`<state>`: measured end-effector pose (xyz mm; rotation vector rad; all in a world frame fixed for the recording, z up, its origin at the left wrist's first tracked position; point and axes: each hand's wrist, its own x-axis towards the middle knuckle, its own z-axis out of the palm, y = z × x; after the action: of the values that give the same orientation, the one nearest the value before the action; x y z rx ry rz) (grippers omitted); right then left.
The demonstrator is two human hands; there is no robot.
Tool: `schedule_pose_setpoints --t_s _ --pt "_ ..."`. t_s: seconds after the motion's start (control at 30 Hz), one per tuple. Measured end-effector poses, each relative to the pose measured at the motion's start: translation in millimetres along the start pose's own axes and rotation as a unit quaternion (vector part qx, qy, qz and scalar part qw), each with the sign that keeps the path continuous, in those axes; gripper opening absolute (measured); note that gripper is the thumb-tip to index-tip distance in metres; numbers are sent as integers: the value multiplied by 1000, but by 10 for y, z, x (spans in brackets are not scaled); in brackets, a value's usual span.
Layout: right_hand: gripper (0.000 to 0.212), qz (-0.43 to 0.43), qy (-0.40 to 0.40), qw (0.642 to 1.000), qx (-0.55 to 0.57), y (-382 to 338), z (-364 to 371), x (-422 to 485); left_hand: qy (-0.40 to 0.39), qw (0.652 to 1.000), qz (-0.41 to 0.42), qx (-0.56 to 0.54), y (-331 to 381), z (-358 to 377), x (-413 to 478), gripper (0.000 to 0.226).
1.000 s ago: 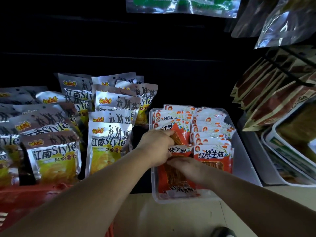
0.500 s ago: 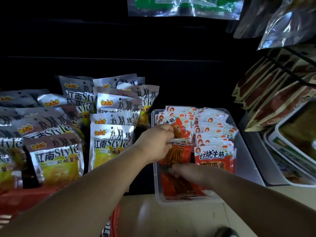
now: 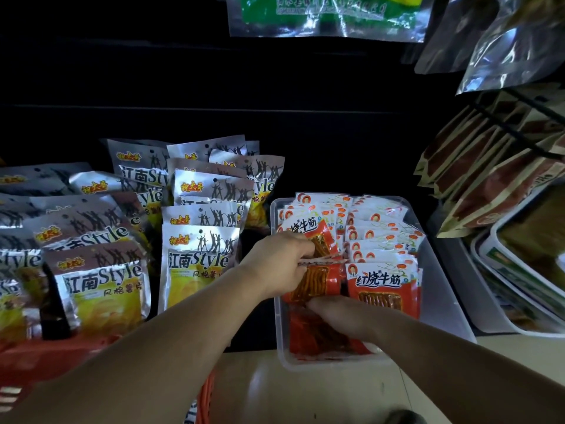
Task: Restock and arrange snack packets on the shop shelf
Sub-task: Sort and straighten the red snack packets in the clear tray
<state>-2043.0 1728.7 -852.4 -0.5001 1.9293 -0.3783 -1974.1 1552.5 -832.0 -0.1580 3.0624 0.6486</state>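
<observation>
A clear plastic bin (image 3: 440, 289) on the shelf holds two rows of small red and white snack packets (image 3: 382, 280). My left hand (image 3: 278, 261) pinches the top edges of the front packets (image 3: 318, 280) of the left row and tilts them back. My right hand (image 3: 339, 316) reaches under them at the bin's front and rests on flat red packets (image 3: 318, 341) lying on the bin's floor; its fingertips are hidden, so its hold is unclear.
Silver and yellow chip bags (image 3: 195, 258) stand in rows left of the bin. Brown pouches (image 3: 489, 179) hang on hooks at the right above white trays (image 3: 519, 270). A red basket (image 3: 204, 393) sits low at the front. Foil bags (image 3: 324, 16) hang overhead.
My left hand has lifted the front packets of the left row higher and tipped them back. My right hand has slid a little deeper under them.
</observation>
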Motion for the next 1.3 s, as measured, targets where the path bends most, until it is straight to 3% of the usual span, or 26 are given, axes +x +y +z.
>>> schedule_pose_setpoints --t_s 0.13,0.23,0.33,0.43,0.57,0.67,0.8,0.87,0.93,1.0,1.07,1.13,1.2,1.3 --pt "40 -18 2 1000 -20 -83 -34 -54 24 1000 -6 -1 -35 28 -14 4" --pt "47 12 -6 1000 -4 -59 13 29 48 998 -21 45 -31 66 19 28" --pt "34 3 -44 999 20 -151 -42 -26 57 994 -42 83 -8 97 61 33" --pt "42 -22 -57 998 13 -227 -217 -84 49 992 -49 101 -8 79 111 34" --pt "27 -81 51 994 -44 -143 -325 -65 36 996 -43 67 -39 24 149 28" --pt "42 -127 110 985 -32 -108 -329 -97 41 997 -46 51 -17 -20 157 13" --pt "48 -166 165 971 -44 -132 -297 -86 63 996 -45 33 -69 -2 168 9" --pt "44 -182 169 968 -46 -167 -291 -110 80 995 -44 40 -103 21 144 23" --pt "42 -176 137 975 -8 -194 -291 -161 116 990 -59 55 -122 22 97 52" --pt "51 -165 127 978 8 -220 -277 -167 173 980 -93 30 -146 -9 49 75" --pt "58 -162 203 964 -60 -260 -315 -128 215 968 -131 -9 -175 -36 16 76" --pt "70 -164 242 951 -103 -274 -353 -68 203 964 -159 -64 -160 -36 -17 67" --pt "88 -144 209 961 -109 -258 -355 -18 173 967 -166 -89 -125 -1 -70 64" --pt "106 -113 170 968 -147 -185 -309 39 146 969 -176 -94 -59 100 -158 76"
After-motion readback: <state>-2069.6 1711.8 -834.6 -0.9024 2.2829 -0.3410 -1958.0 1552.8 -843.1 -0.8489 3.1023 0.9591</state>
